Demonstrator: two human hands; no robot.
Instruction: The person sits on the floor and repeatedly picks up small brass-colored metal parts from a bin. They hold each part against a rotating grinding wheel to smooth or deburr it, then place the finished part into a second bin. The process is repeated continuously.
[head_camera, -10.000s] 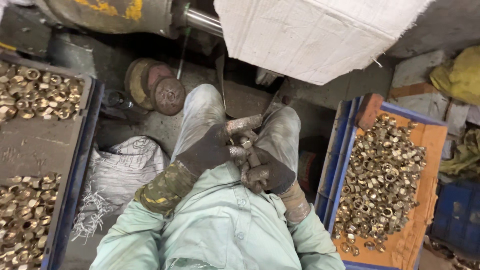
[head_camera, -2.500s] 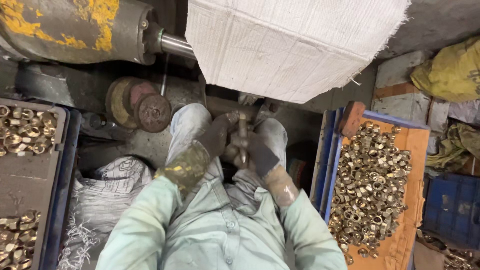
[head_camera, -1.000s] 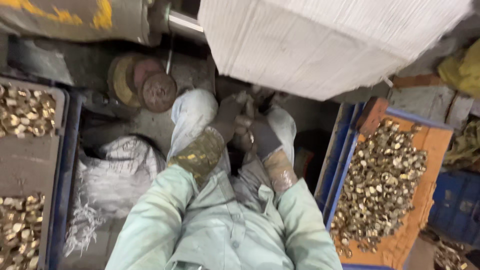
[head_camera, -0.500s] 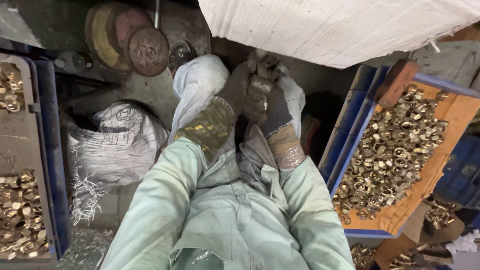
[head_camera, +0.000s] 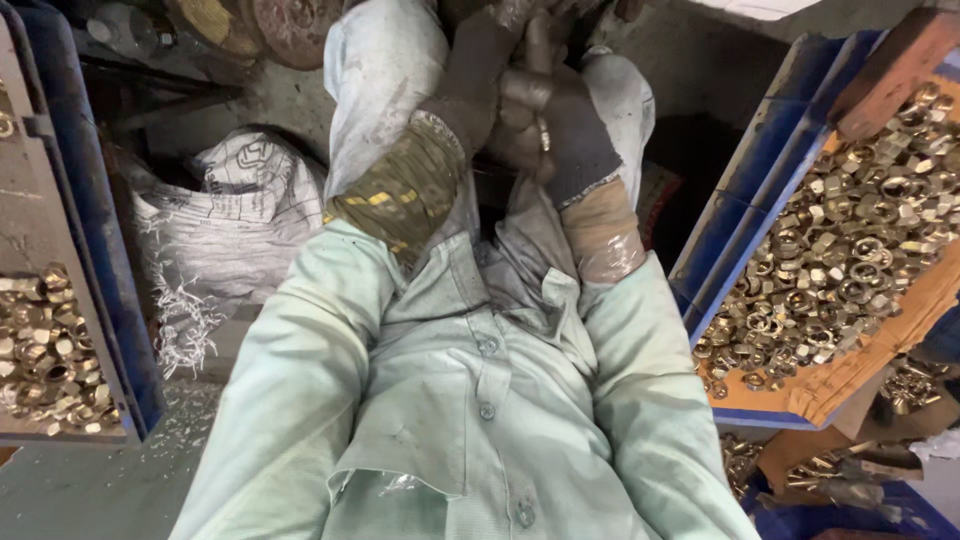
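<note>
Both gloved hands are closing together over the knees, at the top edge of the view. The right hand (head_camera: 560, 125), in a dark glove, is wrapping around a small brass piece (head_camera: 543, 132) — only a thin glint of it is showing between the fingers. The left hand (head_camera: 480, 70) is pressing in against it from above, its fingers curled, though what it is gripping is cut off by the frame and cannot be told. A frayed, brass-flecked cuff (head_camera: 395, 190) is covering the left wrist; a tan band (head_camera: 600, 230) is wrapping the right.

The piece is sitting high between the knees, above a pale green shirt (head_camera: 470, 400).

The risks are looking plain from here. The piece is small and the gloves thick, so it could be slipping out and dropping into the dark gap between the legs. Metal shavings (head_camera: 185, 325) are lying by the white sack (head_camera: 230, 220) on the left — loose swarf could be catching the frayed cuff or working under a glove.

To the right, a blue crate (head_camera: 745, 210) heaped with brass nuts (head_camera: 840, 260) is tilting toward the worker's right elbow; a knock could be spilling it. Another tray (head_camera: 95, 250) of nuts is standing just beside the left arm.
</note>
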